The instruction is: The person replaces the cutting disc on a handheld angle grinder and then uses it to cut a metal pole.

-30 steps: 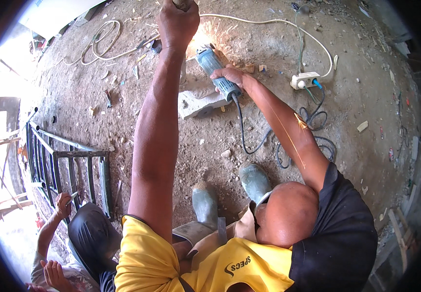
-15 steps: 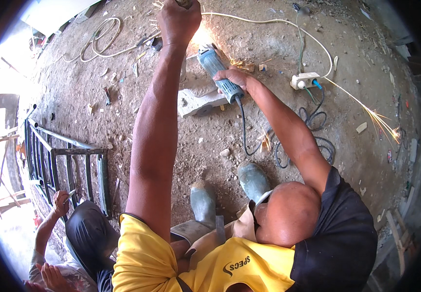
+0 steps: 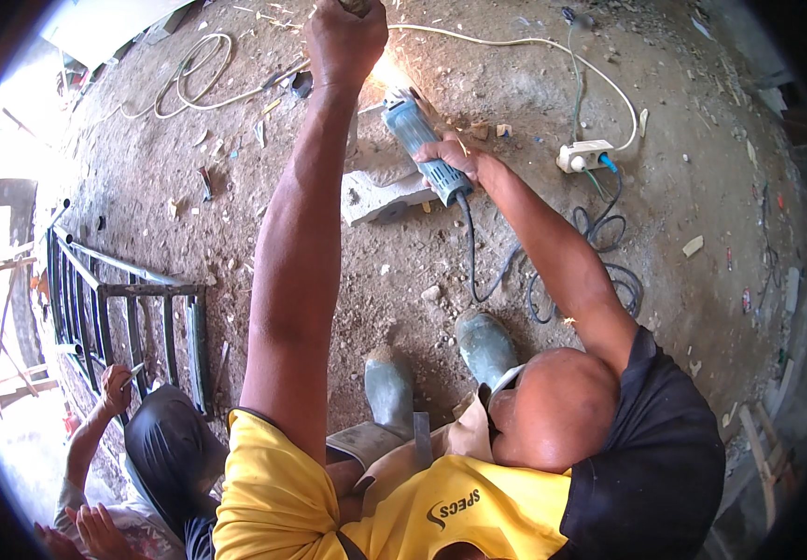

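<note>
A blue angle grinder (image 3: 413, 129) is gripped round its body by my right hand (image 3: 450, 156). Its disc end points away from me, and bright sparks (image 3: 390, 71) glow beside it. At the top edge my left hand (image 3: 345, 45) is closed in a fist, with my arm stretched far forward. A small brownish bit of something shows at the top of that fist; I cannot make out what it is. My left hand and forearm partly hide the spot where the sparks arise. Under the grinder lies a pale concrete block (image 3: 380, 198).
The grinder's dark cord (image 3: 470, 252) coils right of my rubber boots (image 3: 484, 347). A white power strip (image 3: 586, 156) and pale cable (image 3: 515, 40) lie farther right. At left, a person's hand (image 3: 116, 390) holds a small light stick beside a dark metal frame (image 3: 133, 289).
The grinder and my right hand have shifted slightly right and nearer to me. The spark spray has shrunk, and the streaks at far right are gone. My left hand stays closed in nearly the same place.
</note>
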Tool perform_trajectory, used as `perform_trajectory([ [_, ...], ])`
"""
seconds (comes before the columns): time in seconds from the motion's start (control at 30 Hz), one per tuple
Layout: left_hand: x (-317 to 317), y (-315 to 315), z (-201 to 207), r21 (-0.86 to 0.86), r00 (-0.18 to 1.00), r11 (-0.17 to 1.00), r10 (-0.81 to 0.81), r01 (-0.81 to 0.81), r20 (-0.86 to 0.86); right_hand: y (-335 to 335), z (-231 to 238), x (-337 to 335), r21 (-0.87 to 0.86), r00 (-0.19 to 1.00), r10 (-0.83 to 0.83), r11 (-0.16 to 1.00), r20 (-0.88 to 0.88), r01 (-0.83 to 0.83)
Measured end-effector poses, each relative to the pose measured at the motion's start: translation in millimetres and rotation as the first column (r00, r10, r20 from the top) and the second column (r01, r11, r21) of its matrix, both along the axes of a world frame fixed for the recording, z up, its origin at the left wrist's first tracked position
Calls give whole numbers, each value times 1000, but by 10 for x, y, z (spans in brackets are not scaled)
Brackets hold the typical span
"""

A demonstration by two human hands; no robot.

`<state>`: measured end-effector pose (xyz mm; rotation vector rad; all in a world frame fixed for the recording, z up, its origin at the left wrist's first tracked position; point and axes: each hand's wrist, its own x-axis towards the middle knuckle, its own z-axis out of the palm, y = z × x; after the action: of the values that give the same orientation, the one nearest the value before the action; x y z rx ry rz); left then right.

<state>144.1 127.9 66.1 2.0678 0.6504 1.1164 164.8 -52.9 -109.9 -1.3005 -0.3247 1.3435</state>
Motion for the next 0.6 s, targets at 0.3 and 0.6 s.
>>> perform_trajectory([
  [0.3, 20, -45, -6, 9, 999, 1000, 17, -17, 27, 72, -117, 78, -37, 1000, -17, 999, -21, 17],
  [0.6, 0, -45, 26, -33, 1000, 999, 7, -7, 1, 49, -70, 24, 43, 999, -10, 999, -38, 12],
])
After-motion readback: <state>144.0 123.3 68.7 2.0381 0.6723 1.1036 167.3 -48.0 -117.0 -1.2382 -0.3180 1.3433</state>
